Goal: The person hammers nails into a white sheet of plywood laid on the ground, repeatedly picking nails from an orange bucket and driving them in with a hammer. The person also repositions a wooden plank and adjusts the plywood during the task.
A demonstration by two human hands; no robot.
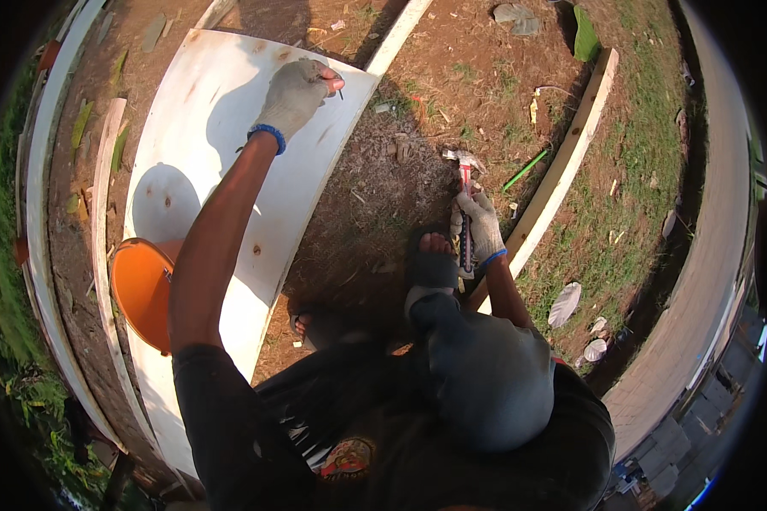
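Observation:
My left hand point(288, 100), in a pale knit glove with a blue cuff, is over the far right corner of a white board point(198, 106). Its fingertips are pinched together on a thin dark nail point(341, 94). On the right, my gloved right hand point(483, 226) is low over the ground beside my sandalled foot. Its fingers are closed round the handle of a claw hammer point(465, 176) with a red and dark handle. The hammer's metal head points away from me.
An orange bucket point(138, 292) stands at the board's left edge. A long timber beam point(575, 140) lies right of my right hand, a green stick point(524, 170) beside it. Another beam point(398, 34) passes under the board's far corner. Dry leaves point(564, 305) lie on the grass.

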